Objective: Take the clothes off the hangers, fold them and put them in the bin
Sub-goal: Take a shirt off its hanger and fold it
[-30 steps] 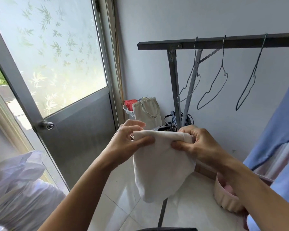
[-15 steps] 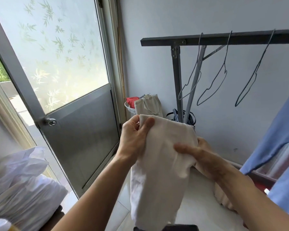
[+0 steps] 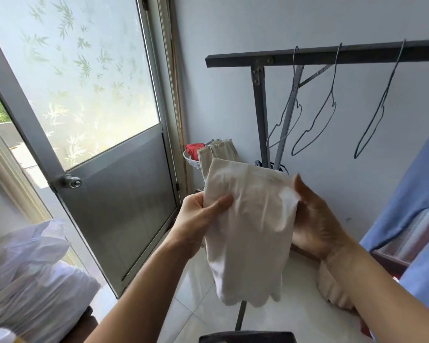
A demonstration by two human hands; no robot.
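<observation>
A folded white cloth (image 3: 248, 233) hangs in front of me at chest height. My left hand (image 3: 198, 219) grips its left edge, thumb across the front. My right hand (image 3: 312, 219) lies flat behind its right side, fingers straight and pointing up. Three bare wire hangers (image 3: 315, 125) hang from the dark rack bar (image 3: 332, 54). A blue garment (image 3: 411, 194) hangs at the right edge. A pale pink bin (image 3: 332, 288) stands on the floor under my right forearm, mostly hidden.
A metal door with frosted glass (image 3: 89, 95) stands ajar at the left. In the corner a white basket (image 3: 192, 159) holds a red item and a cream bag (image 3: 216, 152). White bags (image 3: 30, 280) are piled at lower left. A dark object (image 3: 248, 337) sits at the bottom edge.
The cloth rose and turned upright. My right hand let go of its top edge and went flat behind it, while my left hand shifted its grip down the left edge.
</observation>
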